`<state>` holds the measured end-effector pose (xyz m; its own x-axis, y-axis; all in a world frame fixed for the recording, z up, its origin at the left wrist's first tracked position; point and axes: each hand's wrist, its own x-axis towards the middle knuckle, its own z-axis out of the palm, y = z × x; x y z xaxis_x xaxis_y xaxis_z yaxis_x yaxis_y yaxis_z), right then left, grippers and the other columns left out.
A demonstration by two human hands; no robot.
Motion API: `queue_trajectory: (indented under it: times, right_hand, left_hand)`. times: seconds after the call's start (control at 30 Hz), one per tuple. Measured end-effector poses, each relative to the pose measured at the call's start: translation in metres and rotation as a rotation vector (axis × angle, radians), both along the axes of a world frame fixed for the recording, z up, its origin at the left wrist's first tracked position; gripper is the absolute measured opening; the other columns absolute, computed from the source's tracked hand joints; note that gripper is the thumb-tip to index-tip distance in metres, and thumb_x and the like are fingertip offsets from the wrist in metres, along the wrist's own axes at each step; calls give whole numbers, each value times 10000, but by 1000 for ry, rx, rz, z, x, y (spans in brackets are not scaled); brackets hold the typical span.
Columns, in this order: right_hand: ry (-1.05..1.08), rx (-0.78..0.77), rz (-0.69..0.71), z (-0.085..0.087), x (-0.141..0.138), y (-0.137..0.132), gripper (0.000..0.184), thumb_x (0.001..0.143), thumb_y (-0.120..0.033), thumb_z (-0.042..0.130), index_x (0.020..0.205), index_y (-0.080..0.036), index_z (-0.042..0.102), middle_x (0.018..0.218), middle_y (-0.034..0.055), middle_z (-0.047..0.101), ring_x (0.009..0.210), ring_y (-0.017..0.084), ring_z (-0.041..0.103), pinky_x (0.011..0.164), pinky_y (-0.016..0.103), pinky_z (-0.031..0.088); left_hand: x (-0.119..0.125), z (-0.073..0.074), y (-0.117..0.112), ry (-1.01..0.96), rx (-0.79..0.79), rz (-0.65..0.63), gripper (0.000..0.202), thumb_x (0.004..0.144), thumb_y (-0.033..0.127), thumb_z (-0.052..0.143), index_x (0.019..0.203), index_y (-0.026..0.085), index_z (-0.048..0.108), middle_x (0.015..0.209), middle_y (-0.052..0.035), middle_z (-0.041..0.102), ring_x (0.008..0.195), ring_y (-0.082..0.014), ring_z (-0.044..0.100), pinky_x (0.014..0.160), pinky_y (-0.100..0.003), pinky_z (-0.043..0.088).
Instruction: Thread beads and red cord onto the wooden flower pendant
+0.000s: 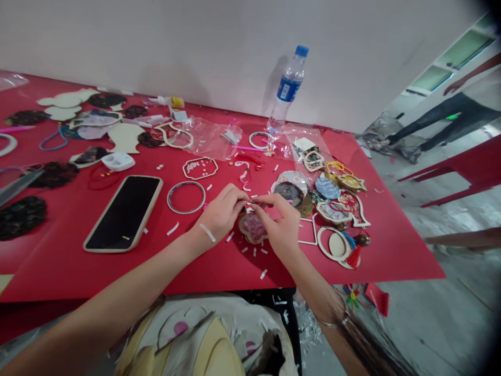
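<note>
A small pink-and-white patterned pendant with a scalloped pale rim is beneath my fingertips at the middle of the table. At its top edge, my left hand is closed in a pinch, with a scrap of white paper stuck to the wrist. My right hand pinches the same spot from the other side, its thumb and forefinger almost touching the left fingertips. A tiny pale piece shows between them, too small to make out. Whether the pendant rests on the table I cannot tell.
White paper scraps are strewn over the red table. To the left are a phone and a round frame. Several ornaments are piled at right. A water bottle stands behind; another person is far right.
</note>
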<state>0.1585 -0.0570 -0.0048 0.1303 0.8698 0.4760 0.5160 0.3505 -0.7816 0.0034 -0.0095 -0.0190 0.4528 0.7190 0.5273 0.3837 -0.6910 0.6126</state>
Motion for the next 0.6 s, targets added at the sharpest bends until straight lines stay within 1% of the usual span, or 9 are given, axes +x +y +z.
queue_trajectory:
  times: [0.17, 0.33, 0.47, 0.6]
  right_hand:
    - [2, -2, 33, 1, 0, 0, 88, 825, -281, 622, 867, -224, 674, 825, 10, 684, 803, 157, 621, 751, 289, 486]
    - [-14, -38, 50, 2, -1, 0, 91, 829, -282, 611, 868, -227, 672, 838, 19, 688, 815, 166, 630, 756, 302, 495]
    - [-36, -39, 69, 4, -1, 0, 76, 832, -262, 608, 864, -229, 669, 842, 15, 689, 824, 161, 630, 772, 298, 489]
    - [-50, -28, 75, 4, -1, 0, 61, 833, -247, 615, 864, -226, 662, 841, 8, 685, 824, 151, 624, 772, 286, 480]
  left_hand:
    - [0, 0, 0, 5, -19, -5, 103, 920, 153, 436, 921, 185, 534, 869, -17, 538, 794, -127, 531, 736, -257, 450]
    - [1, 4, -1, 12, -71, 35, 97, 903, 136, 451, 877, 185, 531, 836, -16, 531, 756, -129, 524, 705, -258, 448]
    - [2, 7, -2, 3, -96, 70, 86, 891, 134, 464, 851, 181, 524, 809, -9, 526, 746, -128, 522, 693, -254, 444]
    - [2, 7, -2, -10, -111, 70, 79, 891, 136, 470, 849, 177, 523, 805, -3, 522, 738, -120, 519, 690, -246, 436]
